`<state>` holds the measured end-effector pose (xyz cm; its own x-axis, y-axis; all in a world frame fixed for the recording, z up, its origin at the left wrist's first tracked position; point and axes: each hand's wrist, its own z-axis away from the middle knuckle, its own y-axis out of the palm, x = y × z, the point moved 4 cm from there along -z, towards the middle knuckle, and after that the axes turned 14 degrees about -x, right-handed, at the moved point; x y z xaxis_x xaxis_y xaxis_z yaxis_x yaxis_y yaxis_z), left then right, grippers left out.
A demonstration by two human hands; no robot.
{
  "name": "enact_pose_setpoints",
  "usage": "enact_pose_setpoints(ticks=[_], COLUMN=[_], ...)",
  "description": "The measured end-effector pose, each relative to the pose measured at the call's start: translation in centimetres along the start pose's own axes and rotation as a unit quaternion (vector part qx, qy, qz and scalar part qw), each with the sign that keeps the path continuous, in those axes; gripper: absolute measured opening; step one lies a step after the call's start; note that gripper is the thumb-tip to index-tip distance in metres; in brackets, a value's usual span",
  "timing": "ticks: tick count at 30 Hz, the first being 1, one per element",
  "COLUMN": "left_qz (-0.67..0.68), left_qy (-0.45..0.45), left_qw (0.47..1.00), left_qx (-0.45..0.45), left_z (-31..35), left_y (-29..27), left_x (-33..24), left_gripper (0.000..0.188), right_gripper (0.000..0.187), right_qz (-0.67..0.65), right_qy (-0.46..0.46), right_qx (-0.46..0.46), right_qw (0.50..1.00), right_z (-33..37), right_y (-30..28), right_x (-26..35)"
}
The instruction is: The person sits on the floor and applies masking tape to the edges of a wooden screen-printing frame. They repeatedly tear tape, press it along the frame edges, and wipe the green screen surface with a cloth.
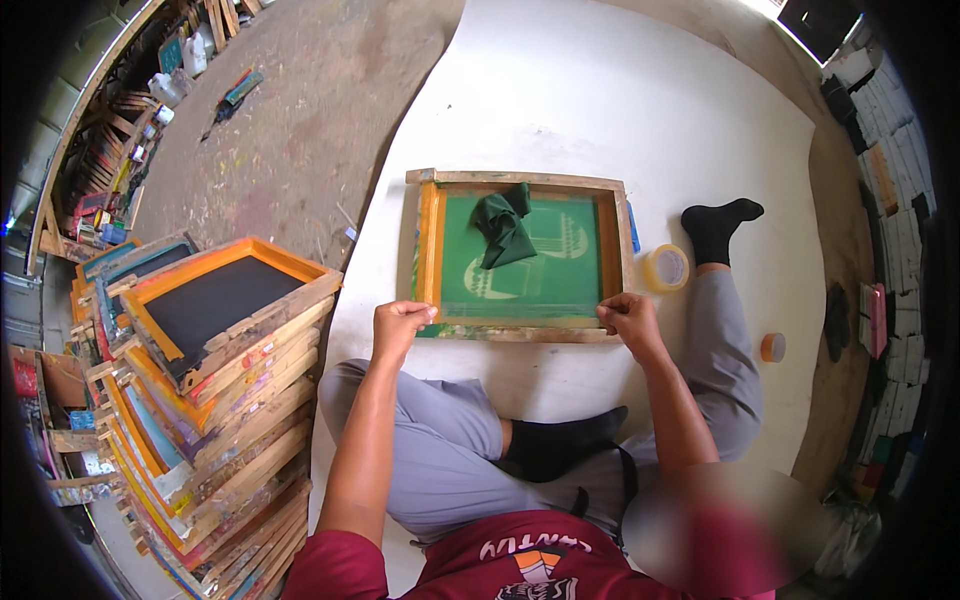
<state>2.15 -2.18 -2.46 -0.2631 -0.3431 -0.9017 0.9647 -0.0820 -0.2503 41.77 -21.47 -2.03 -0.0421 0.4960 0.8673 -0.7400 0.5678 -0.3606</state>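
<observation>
At the centre of the frame, a wooden screen-printing frame with green mesh lies flat on the white sheet, a crumpled green cloth on top. It looks stiff and light, with delicate mesh, best gripped by the wooden rails. The left hand and right hand, forearms reaching up from below, curl their fingers closed on the near rail's corners.

stacked wooden frames, tape roll, small orange roll.
</observation>
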Motion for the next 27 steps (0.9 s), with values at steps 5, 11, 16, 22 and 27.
enact_pose_setpoints(ticks=[5,11,16,22,27], left_qz=[-0.054,-0.121,-0.197,-0.196,-0.168], left_qy=[-0.016,0.007,0.047,0.09,0.107], left_qw=[0.998,0.993,0.979,0.976,0.98], left_qx=[0.006,0.001,0.005,0.014,0.001], left_z=[-1.7,-2.8,-3.3,-2.6,-2.2], left_y=[0.1,0.6,0.8,1.4,1.6], left_x=[1.9,3.0,3.0,1.8,1.0], left_gripper=[0.018,0.024,0.039,0.035,0.032], right_gripper=[0.02,0.024,0.025,0.02,0.017], right_qz=[0.042,0.069,0.121,0.118,0.108], right_qy=[0.004,-0.006,0.016,0.008,-0.012], right_qx=[0.006,0.006,0.005,-0.008,-0.012], right_qw=[0.999,0.998,0.992,0.993,0.994], right_z=[-1.1,-2.6,-2.9,-3.0,-3.3], right_y=[1.6,2.2,2.2,2.3,2.1], right_x=[-1.3,-3.8,-4.4,-3.7,-4.4])
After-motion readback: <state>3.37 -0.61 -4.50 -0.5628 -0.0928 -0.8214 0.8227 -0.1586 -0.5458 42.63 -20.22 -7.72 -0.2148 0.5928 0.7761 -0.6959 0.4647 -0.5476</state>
